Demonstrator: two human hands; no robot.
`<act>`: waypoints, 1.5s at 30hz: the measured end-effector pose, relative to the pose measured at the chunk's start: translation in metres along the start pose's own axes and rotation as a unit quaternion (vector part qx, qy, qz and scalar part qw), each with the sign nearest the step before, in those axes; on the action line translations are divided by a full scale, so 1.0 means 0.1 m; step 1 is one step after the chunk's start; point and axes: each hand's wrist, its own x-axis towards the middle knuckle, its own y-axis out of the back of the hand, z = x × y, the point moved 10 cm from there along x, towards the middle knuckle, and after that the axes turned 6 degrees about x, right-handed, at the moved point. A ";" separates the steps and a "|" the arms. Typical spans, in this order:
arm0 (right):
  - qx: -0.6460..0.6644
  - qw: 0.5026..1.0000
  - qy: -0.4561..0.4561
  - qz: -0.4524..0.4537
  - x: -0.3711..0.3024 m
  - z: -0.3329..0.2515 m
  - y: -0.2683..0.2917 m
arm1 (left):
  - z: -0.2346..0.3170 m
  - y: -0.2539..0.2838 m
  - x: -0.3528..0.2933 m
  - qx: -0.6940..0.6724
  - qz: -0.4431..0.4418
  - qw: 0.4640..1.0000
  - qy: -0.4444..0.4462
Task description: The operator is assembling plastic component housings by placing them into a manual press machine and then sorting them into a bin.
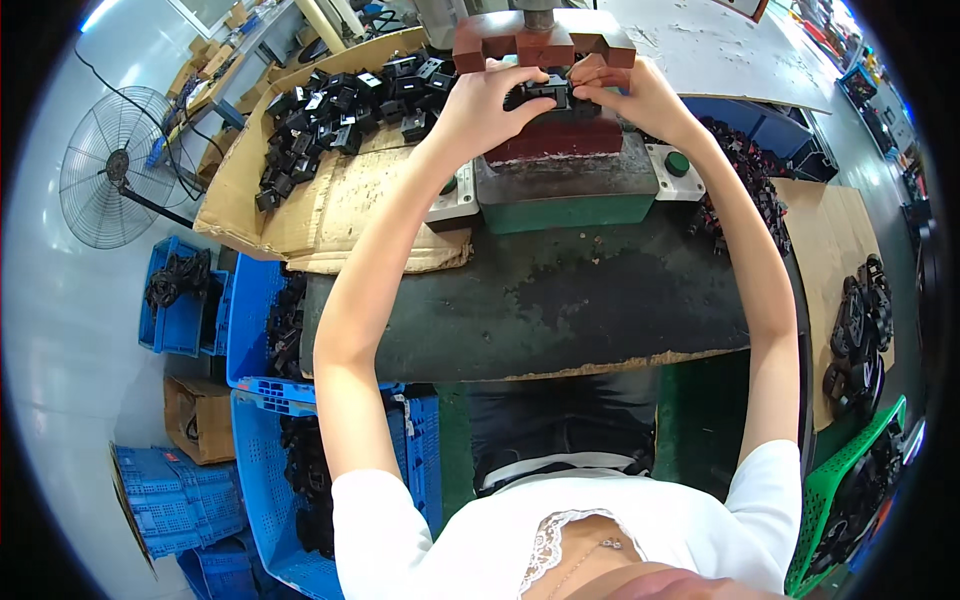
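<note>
A small black plastic part sits between my two hands, under the red-brown upper block of a press. It is at the top of the dark red lower block; whether it rests there or is lifted, I cannot tell. My left hand pinches the part's left side between thumb and fingers. On its right side, my right hand has its thumb and fingertips closed at the part. The right fingertips are partly hidden by the part and the upper block.
Round green buttons flank the press base. At left, a cardboard box holds several black plastic pieces. Small dark parts are heaped at right. Blue crates stand lower left, a green crate lower right.
</note>
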 end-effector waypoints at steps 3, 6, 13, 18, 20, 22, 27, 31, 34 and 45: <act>-0.027 0.999 0.022 -0.021 0.00 -0.10 0.00 | -0.01 0.01 0.01 -0.030 0.006 1.000 -0.008; -0.070 0.996 -0.021 -0.042 0.00 -0.11 -0.04 | -0.12 -0.03 0.01 -0.088 -0.007 0.995 0.042; -0.104 0.993 0.028 -0.040 0.01 -0.16 -0.02 | 0.02 -0.01 -0.04 -0.040 -0.003 0.998 -0.044; -0.114 0.991 0.056 -0.040 -0.01 -0.21 0.01 | -0.05 0.20 -0.16 -0.053 0.068 0.996 -0.016; -0.091 0.994 0.053 -0.015 -0.04 -0.24 0.07 | -0.16 0.36 -0.32 -0.039 0.061 0.997 0.038; -0.188 0.975 0.121 -0.004 -0.14 -0.45 0.23 | -0.10 0.51 -0.52 -0.024 0.067 0.997 0.024; -0.213 0.974 0.007 -0.077 -0.70 -0.36 0.38 | -0.09 0.50 -1.16 0.005 -0.049 0.996 0.075; -0.234 0.972 -0.015 -0.025 -1.09 -0.26 0.38 | -0.10 0.45 -1.21 0.059 -0.050 0.994 0.083; -0.252 0.967 -0.008 0.022 -1.22 -0.23 0.40 | -0.02 0.43 -1.16 0.119 -0.050 0.991 0.040; -0.297 0.955 -0.019 0.017 -1.18 -0.20 0.41 | -0.08 0.41 -1.17 0.087 -0.046 0.990 0.097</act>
